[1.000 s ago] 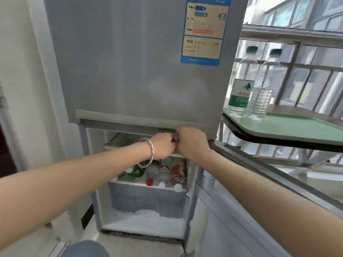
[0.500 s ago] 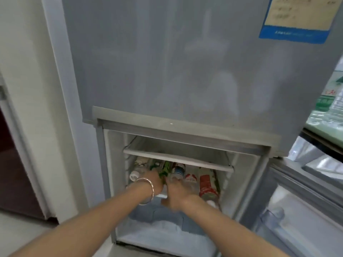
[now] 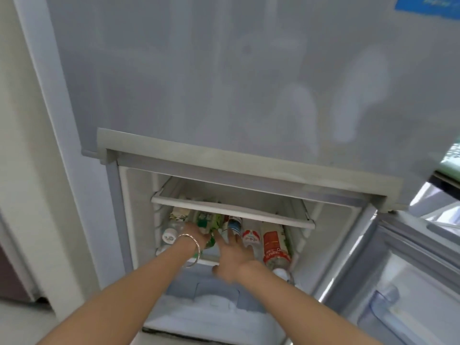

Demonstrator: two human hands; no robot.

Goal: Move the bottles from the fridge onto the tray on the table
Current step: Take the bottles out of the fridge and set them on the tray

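The fridge's lower compartment (image 3: 139, 220) stands open, and several bottles lie on their sides on its shelf. My left hand (image 3: 196, 234), with a bracelet on the wrist, reaches in and curls around a green-labelled bottle (image 3: 211, 221). My right hand (image 3: 232, 255) is spread open just in front of a blue-capped bottle (image 3: 234, 226), fingers pointing in. A red-labelled bottle (image 3: 273, 245) lies to the right, and a white-capped bottle (image 3: 169, 236) lies at the far left. A sliver of the green tray (image 3: 449, 168) shows at the right edge.
A white shelf rail (image 3: 231, 210) runs across just above the bottles. The closed upper fridge door (image 3: 224, 83) fills the top of the view. The open lower door (image 3: 410, 282) with a clear bin hangs at the right. Frost lies in the drawer (image 3: 214, 307) below.
Both hands have dropped from the shelf rail and reached deeper among the bottles. The left hand has closed on the green-labelled bottle. The view has moved closer and lower.
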